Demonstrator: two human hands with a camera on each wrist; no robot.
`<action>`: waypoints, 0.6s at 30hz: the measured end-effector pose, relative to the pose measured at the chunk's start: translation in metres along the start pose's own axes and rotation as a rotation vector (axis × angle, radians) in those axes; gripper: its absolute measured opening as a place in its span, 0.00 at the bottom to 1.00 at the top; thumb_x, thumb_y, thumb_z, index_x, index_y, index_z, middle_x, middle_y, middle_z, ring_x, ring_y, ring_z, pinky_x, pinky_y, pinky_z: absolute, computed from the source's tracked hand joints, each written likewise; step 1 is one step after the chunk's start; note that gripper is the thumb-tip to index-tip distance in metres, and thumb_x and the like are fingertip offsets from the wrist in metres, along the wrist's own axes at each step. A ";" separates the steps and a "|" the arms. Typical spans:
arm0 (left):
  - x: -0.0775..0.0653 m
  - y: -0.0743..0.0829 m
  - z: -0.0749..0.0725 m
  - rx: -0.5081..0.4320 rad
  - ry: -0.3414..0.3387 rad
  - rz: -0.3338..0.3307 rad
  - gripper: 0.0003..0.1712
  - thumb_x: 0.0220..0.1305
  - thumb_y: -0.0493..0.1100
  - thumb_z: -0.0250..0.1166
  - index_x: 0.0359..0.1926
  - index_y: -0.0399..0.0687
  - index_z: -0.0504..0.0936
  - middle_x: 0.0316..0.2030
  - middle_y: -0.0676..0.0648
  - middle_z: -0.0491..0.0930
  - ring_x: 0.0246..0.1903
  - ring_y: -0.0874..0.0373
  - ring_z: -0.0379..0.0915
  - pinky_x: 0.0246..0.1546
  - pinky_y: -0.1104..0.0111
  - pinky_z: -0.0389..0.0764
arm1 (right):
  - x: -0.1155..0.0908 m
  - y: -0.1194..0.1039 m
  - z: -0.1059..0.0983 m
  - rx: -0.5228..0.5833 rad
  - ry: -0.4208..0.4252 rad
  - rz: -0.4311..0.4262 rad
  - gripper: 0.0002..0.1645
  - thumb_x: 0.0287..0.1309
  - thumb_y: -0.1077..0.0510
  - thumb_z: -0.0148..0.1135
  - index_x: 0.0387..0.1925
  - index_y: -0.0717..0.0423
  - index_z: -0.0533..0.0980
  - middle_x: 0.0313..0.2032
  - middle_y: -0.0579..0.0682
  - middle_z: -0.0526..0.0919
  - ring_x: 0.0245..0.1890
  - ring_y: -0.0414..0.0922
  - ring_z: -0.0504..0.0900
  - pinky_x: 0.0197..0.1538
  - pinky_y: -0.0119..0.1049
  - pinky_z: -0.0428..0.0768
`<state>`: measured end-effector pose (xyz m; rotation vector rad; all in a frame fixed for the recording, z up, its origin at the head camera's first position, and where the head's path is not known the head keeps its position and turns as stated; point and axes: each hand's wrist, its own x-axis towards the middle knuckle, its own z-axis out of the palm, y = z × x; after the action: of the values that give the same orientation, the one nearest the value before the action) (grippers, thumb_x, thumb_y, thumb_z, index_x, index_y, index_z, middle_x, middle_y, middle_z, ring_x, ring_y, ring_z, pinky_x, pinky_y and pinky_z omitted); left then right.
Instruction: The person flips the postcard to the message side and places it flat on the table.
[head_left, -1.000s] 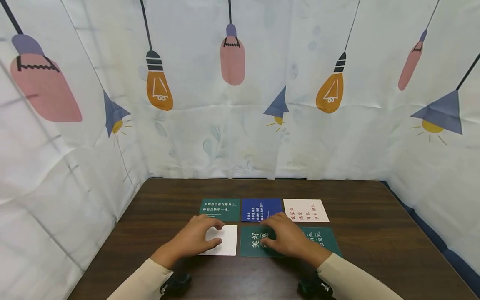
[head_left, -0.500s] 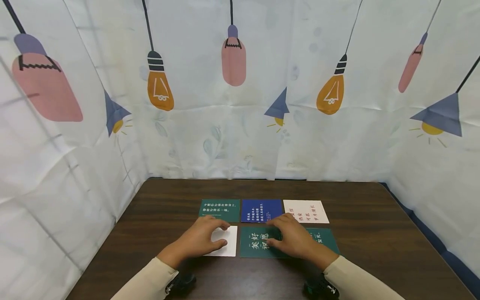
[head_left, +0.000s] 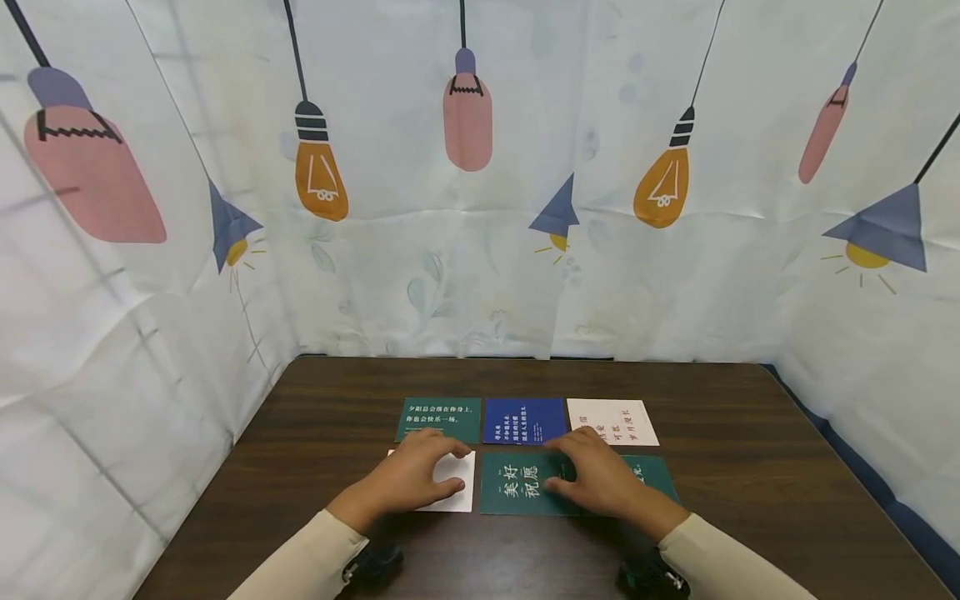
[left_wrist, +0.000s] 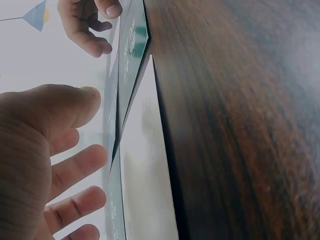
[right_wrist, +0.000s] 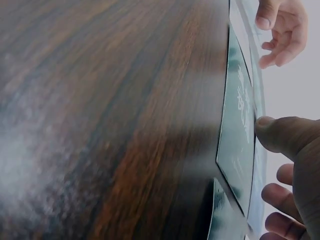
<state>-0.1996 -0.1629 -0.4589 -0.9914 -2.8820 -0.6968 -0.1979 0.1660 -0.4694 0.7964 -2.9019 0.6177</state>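
Observation:
My left hand (head_left: 411,477) hovers over a blank white card (head_left: 467,468) at the near left, hiding part of it. Its fingers are loosely bent with nothing between them; the left wrist view shows a gap between thumb and white card (left_wrist: 145,165). My right hand (head_left: 600,479) is held above the near-row green cards, covering the right end of the middle green card (head_left: 513,483) and much of another green card (head_left: 654,475). Its fingers are relaxed and hold nothing. Behind lie a green card (head_left: 442,414), a blue card (head_left: 523,419) and a pale card with red writing (head_left: 617,421).
The cards lie flat in two rows on a dark wooden table (head_left: 720,483). White cloth (head_left: 495,275) printed with lamps and bulbs surrounds the table at the back and sides. A dark device (head_left: 375,562) is worn under each wrist.
Both hands have drifted slightly to the right above the cards, exposing more of the middle green card's writing. The cards keep their places.

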 end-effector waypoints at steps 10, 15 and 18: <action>0.007 0.003 0.006 0.005 0.012 0.045 0.22 0.60 0.49 0.75 0.54 0.49 0.85 0.47 0.53 0.84 0.53 0.52 0.71 0.56 0.47 0.68 | -0.005 0.006 -0.004 -0.002 -0.018 0.031 0.33 0.55 0.44 0.77 0.59 0.53 0.80 0.55 0.50 0.82 0.62 0.55 0.74 0.65 0.57 0.69; 0.010 0.005 0.008 -0.005 0.008 0.046 0.22 0.61 0.48 0.75 0.55 0.49 0.85 0.47 0.53 0.84 0.53 0.52 0.70 0.56 0.47 0.68 | -0.008 0.008 -0.006 0.013 -0.011 0.037 0.34 0.54 0.44 0.78 0.59 0.54 0.80 0.55 0.50 0.82 0.61 0.53 0.74 0.63 0.55 0.71; 0.011 0.007 0.009 -0.014 -0.001 0.044 0.22 0.61 0.49 0.75 0.55 0.50 0.85 0.48 0.54 0.83 0.53 0.52 0.70 0.56 0.46 0.68 | -0.010 0.010 -0.007 0.013 -0.010 0.036 0.35 0.54 0.43 0.78 0.59 0.54 0.80 0.54 0.49 0.82 0.58 0.51 0.75 0.62 0.54 0.73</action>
<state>-0.2037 -0.1479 -0.4627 -1.0529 -2.8504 -0.7151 -0.1948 0.1815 -0.4685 0.7520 -2.9303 0.6380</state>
